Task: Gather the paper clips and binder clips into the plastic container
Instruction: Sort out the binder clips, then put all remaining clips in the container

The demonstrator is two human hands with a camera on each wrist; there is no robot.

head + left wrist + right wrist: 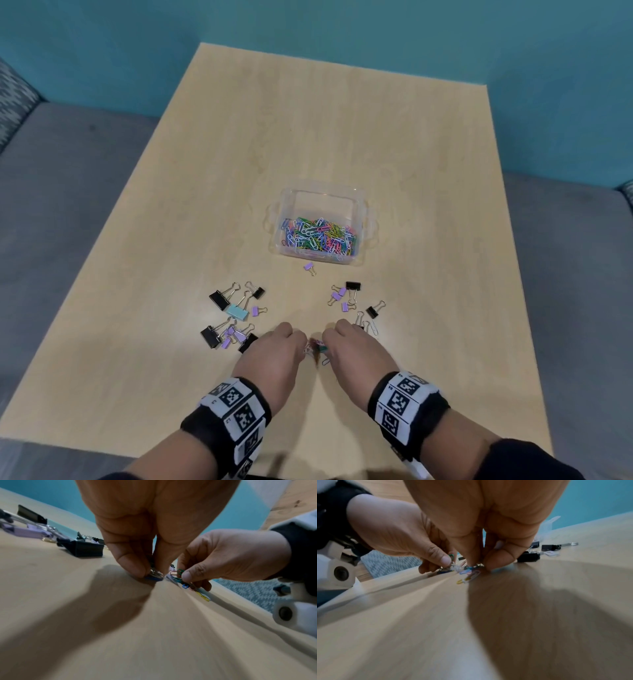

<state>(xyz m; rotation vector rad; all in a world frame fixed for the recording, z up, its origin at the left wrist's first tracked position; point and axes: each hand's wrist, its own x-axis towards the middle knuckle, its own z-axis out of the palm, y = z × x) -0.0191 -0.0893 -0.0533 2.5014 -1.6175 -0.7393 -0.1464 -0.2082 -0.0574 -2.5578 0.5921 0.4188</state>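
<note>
The clear plastic container (362, 209) stands mid-table, its floor covered by coloured paper clips (318, 236). Near the front edge both hands meet over a small heap of loose paper clips (318, 346). My left hand (301, 341) pinches a few clips against the table between thumb and fingers (135, 569). My right hand (329, 341) pinches coloured clips (471, 574) the same way, and its thumb (188, 576) shows in the left wrist view. Black, purple and pale blue binder clips lie in a left cluster (236, 310) and a right cluster (347, 294).
One purple binder clip (309, 267) lies alone just in front of the container. The pale wooden table (308, 120) has a grey seat around it and a teal wall behind. Black binder clips (528, 557) sit close beside my right fingers.
</note>
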